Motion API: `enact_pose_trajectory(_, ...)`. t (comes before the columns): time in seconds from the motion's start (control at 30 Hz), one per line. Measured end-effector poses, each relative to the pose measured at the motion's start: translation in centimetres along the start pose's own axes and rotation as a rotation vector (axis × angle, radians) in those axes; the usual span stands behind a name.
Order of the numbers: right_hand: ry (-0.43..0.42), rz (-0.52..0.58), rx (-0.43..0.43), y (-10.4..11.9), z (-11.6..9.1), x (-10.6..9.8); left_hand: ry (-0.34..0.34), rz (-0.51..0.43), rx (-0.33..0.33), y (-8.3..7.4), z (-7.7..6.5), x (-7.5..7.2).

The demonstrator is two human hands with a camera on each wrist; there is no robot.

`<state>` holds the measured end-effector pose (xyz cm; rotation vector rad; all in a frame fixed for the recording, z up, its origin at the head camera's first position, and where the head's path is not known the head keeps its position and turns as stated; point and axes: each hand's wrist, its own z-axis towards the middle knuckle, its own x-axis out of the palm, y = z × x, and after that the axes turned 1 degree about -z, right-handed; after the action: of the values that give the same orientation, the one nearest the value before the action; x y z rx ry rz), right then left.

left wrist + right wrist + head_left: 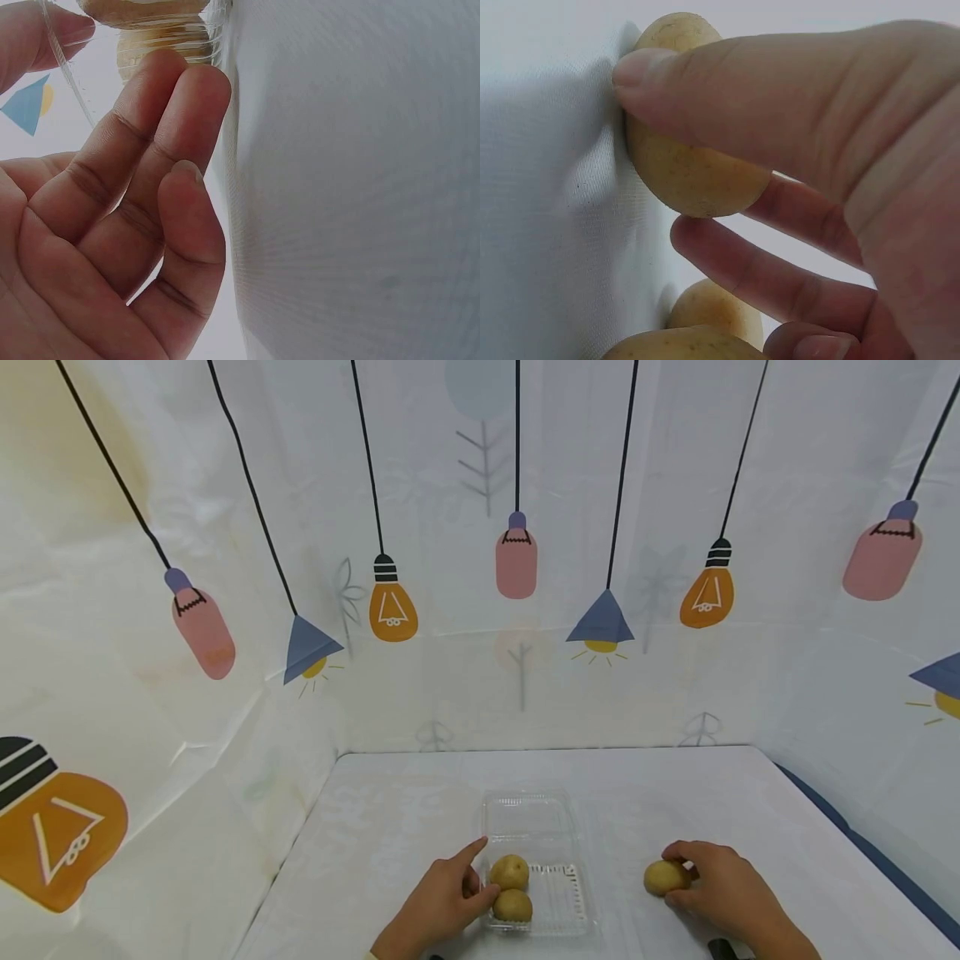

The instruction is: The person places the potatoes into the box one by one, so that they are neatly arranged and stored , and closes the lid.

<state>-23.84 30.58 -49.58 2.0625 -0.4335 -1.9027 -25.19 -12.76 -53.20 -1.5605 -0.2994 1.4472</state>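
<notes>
A clear plastic clamshell box lies unfolded on the white table, holding two potatoes in its left side. My left hand is at the box's left wall, thumb over the rim by the nearer potato and index finger stretched toward the hinge. In the left wrist view, curled fingertips meet the outside of the plastic. To the right of the box, my right hand grips another potato between thumb and fingers, low at the tabletop. More potatoes show below the fingers in the right wrist view.
The raised lid lies on the far side of the box. White cloth covers the table. Patterned sheets with printed lamps hang behind and at both sides. A black object sits under the right wrist.
</notes>
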Motion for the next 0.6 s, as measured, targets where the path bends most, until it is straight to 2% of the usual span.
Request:
enact_pose_trajectory(0.27,-0.013,0.006,-0.011,0.32,-0.04,0.04,-0.007,-0.004,0.027,0.08,0.0,0.08)
enact_pose_trajectory(0.6,-0.015,0.022,-0.009,0.31,0.21,0.32,-0.005,0.0,0.017,0.22,0.02,0.08)
